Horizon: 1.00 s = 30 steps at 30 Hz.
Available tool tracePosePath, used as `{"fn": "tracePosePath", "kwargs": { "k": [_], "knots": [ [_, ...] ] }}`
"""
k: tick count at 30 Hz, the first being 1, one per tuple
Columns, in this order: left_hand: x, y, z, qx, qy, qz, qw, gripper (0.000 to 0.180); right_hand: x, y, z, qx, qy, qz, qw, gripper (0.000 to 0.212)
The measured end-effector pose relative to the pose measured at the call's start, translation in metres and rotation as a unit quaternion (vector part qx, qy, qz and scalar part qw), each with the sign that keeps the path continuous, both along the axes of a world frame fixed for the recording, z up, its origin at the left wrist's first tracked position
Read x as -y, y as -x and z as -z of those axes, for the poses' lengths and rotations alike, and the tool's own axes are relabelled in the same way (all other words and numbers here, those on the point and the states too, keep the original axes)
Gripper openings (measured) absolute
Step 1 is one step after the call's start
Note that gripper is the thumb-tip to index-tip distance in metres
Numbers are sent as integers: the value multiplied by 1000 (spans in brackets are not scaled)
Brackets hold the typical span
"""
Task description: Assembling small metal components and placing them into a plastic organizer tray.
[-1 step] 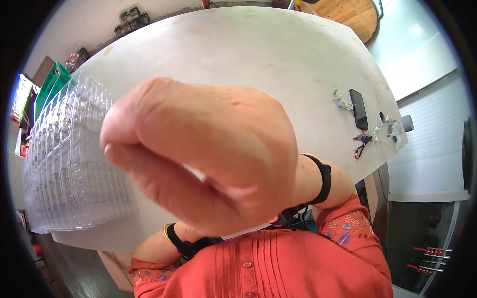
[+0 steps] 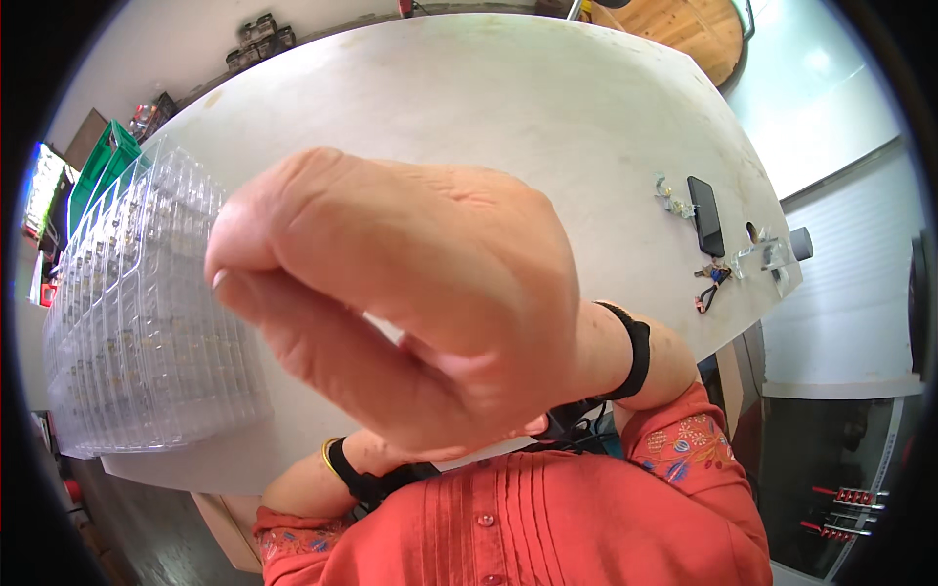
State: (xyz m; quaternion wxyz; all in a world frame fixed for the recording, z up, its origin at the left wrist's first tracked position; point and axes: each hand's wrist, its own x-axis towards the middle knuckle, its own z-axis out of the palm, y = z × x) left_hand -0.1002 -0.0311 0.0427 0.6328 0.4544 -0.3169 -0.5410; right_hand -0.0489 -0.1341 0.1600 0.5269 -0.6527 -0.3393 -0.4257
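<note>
Large and close, my right hand is raised over the near part of the table and covers much of the middle. Its thumb and index finger curve round to meet at their tips, leaving a narrow gap with nothing visible in it. A black band circles the right wrist. Below and behind it, my left hand is mostly hidden close to my red shirt, and its fingers do not show clearly. The left forearm wears a gold bangle and a black strap.
A tall stack of clear plastic trays with small parts stands at the white table's left edge, before a green crate. At right lie a phone, keys, small clear pieces and a clear bottle.
My right hand has shifted very slightly to the right, and the gap between its thumb and index finger looks a little wider. Slightly more of my left hand shows beneath it.
</note>
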Motion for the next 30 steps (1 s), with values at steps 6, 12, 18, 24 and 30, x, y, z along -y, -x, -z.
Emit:
{"fn": "tracePosePath", "kwargs": {
  "k": [6,12,18,24,30],
  "knots": [
    [5,3,-13,-20,-12,-50,998,42,10,-8,3,-33,69,68,995,9],
    [12,3,-14,-92,88,-101,987,42,16,-20,8,-36,95,96,990,6],
    [13,6,-13,-91,76,-112,987,43,17,-22,9,-44,103,100,989,6],
    [12,6,-12,-72,67,-122,988,42,19,-24,12,-61,121,109,985,6],
    [12,4,-15,-75,45,-116,989,43,20,-26,19,-72,142,107,981,6]
  ]
}}
